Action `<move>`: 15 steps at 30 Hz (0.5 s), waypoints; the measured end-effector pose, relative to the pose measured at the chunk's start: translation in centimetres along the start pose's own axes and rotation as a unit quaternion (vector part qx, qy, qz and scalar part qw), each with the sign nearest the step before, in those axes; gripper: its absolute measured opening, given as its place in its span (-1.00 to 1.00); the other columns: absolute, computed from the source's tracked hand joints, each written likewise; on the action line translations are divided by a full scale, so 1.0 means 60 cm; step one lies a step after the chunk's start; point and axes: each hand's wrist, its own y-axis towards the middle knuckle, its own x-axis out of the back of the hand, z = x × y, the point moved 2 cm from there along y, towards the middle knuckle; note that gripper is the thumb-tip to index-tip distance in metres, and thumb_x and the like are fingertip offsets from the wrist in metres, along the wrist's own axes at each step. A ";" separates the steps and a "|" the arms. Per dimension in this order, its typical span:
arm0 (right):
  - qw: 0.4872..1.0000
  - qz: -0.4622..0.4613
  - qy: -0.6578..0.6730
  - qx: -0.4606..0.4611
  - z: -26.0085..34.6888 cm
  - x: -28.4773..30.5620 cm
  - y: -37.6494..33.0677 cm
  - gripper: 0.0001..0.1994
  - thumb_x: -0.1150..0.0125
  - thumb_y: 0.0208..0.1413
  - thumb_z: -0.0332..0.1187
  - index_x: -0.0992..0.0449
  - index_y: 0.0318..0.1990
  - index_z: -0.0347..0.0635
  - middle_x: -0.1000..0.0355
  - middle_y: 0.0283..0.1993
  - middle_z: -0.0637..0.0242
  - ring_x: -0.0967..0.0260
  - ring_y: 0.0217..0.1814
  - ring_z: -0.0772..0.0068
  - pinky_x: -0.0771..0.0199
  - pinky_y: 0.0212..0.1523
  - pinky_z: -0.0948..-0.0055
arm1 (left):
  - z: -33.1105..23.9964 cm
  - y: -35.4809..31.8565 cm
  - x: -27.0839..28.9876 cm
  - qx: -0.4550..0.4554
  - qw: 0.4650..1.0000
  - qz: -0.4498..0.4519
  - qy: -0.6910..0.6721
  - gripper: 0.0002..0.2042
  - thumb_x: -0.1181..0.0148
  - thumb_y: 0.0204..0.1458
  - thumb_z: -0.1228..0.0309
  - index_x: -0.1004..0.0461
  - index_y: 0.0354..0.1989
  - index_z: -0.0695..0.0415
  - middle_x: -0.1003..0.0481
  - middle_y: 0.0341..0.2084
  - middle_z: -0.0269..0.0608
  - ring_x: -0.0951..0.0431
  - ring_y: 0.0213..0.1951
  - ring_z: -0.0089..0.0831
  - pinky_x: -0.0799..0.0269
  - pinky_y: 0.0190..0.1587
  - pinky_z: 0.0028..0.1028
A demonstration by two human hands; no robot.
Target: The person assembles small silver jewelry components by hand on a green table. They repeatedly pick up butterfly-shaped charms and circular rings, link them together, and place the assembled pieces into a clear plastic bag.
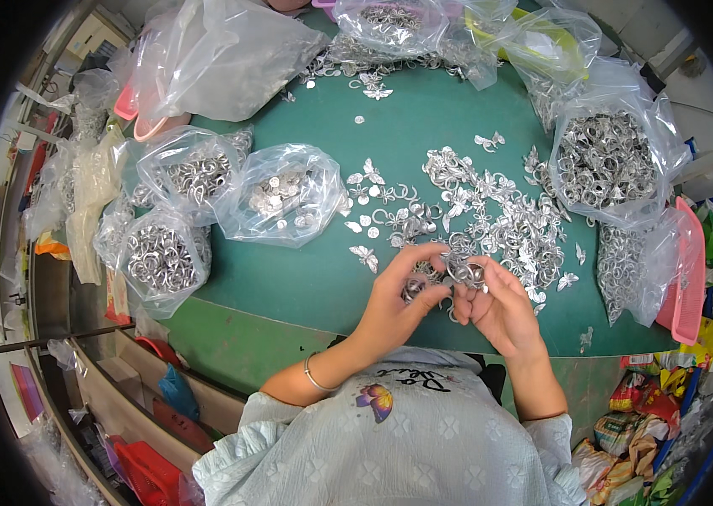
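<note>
My left hand (403, 295) curls around a small bunch of silver rings (417, 277) near the front edge of the green table. Close beside it, my right hand (502, 305) has its fingers bent around more silver rings (466, 271); exactly how many each hand grips is hidden. Just beyond my hands spreads a loose pile of silver metal pieces (508, 219), with rings, flower and butterfly shapes mixed together. To the left of the pile lie a butterfly piece (364, 257) and small round discs (363, 220).
On the left stand open clear bags of rings (161, 260) and of discs (282, 196). A large bag of dark rings (605, 160) is at the right, near a pink basket (691, 274). More bags and a yellow-green basket (542, 49) line the far edge of the table (289, 291).
</note>
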 end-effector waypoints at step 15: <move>0.970 0.105 0.119 -0.183 0.000 0.002 -0.006 -0.78 0.13 0.16 -0.31 -0.29 -0.18 -0.28 -0.31 -0.39 0.28 -0.22 -0.48 0.52 -0.26 -0.46 0.50 | 0.021 -0.001 0.012 -0.304 0.944 0.064 0.115 -0.88 -0.22 -0.28 0.64 -0.42 -0.52 0.25 -0.45 -0.57 -0.12 -0.47 -0.47 -0.38 -0.33 -0.46 -0.59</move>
